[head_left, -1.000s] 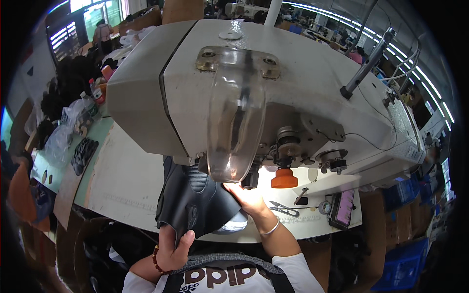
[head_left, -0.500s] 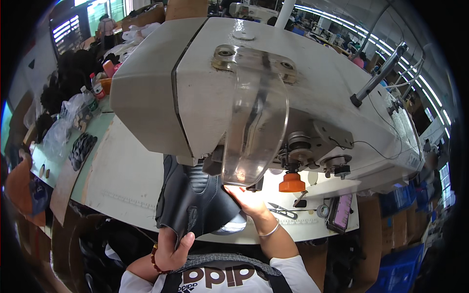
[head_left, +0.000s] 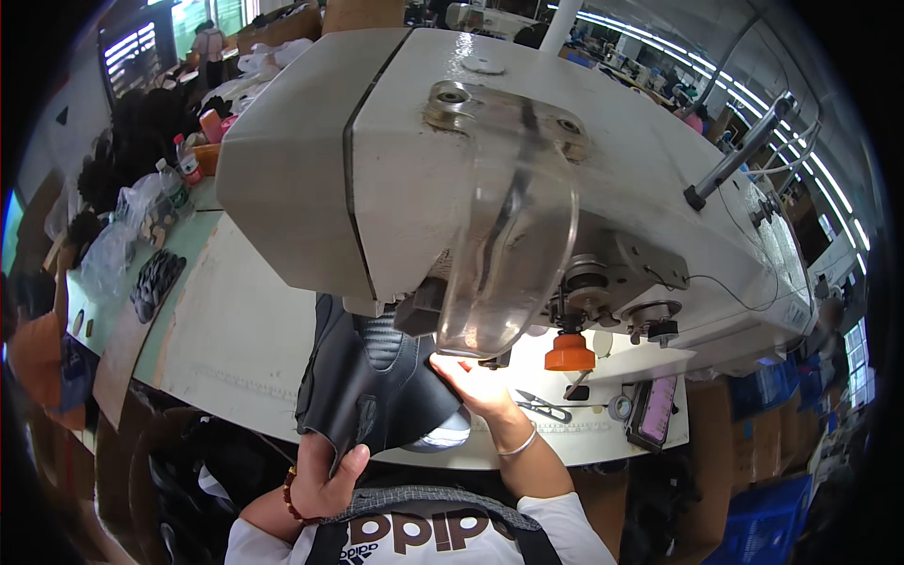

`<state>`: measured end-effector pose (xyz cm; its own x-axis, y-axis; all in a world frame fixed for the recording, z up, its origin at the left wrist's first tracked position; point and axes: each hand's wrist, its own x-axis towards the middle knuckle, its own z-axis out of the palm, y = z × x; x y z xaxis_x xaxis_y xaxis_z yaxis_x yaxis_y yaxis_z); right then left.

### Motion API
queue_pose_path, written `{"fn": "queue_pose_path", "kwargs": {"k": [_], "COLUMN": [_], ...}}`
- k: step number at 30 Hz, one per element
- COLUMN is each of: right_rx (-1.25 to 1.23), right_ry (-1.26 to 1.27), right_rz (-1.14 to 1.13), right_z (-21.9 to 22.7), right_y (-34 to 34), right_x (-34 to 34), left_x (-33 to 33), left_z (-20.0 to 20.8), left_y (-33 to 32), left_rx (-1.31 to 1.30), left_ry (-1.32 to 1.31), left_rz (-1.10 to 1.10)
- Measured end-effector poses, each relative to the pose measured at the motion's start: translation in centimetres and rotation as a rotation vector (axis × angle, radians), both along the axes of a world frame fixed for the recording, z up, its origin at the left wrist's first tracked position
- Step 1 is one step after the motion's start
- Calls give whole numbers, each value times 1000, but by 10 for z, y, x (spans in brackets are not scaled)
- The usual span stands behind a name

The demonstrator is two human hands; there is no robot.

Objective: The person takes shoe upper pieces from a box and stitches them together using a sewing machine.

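A black leather-like piece (head_left: 400,400) with a ribbed panel and stitched seams lies under the head of a large white sewing machine (head_left: 414,188). My left hand (head_left: 325,482) grips its near left edge, thumb on top and the other fingers mostly hidden by the material. My right hand (head_left: 478,388) rests beside the piece's right edge with its fingers stretched forward, close to the lit needle area. A clear plastic guard (head_left: 508,254) hangs in front of the needle area, and the needle itself is hidden. A pale shiny part (head_left: 444,433) shows under the piece's near right edge.
An orange knob (head_left: 570,353) hangs under the machine arm. Right of my hand lie black-handled snips (head_left: 544,407), a small roll (head_left: 620,407) and a pink-and-black box (head_left: 652,412). Bottles (head_left: 188,162) and plastic bags (head_left: 111,259) stand at the left; blue crates (head_left: 767,518) sit lower right.
The view has shifted slightly, so the machine appears a little to the right. My left hand has moved slightly left, still gripping the piece. A person in orange at the far left has shifted.
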<state>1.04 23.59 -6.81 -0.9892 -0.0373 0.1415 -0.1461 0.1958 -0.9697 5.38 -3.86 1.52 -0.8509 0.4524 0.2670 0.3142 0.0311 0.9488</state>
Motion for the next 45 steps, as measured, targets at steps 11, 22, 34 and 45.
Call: {"fn": "queue_pose_path", "kwargs": {"k": [11,22,34,45], "right_rx": [-25,-104,-390,734], "right_ry": [255,109,360,788], "right_rz": [-16,-99,14,-304], "right_z": [25,26,10,8], "right_y": [-21,-26,-21,-22], "right_x": [5,7,-2,1], "left_x": [-9,-10,-9,-40], "left_z": [-3,-17,-24,-31], "left_y": [-11,-9,-6,-14], "left_rx": [236,433,382,780], "left_ry": [-295,-341,-249,-410], "left_rz": [58,21,30,-124]}}
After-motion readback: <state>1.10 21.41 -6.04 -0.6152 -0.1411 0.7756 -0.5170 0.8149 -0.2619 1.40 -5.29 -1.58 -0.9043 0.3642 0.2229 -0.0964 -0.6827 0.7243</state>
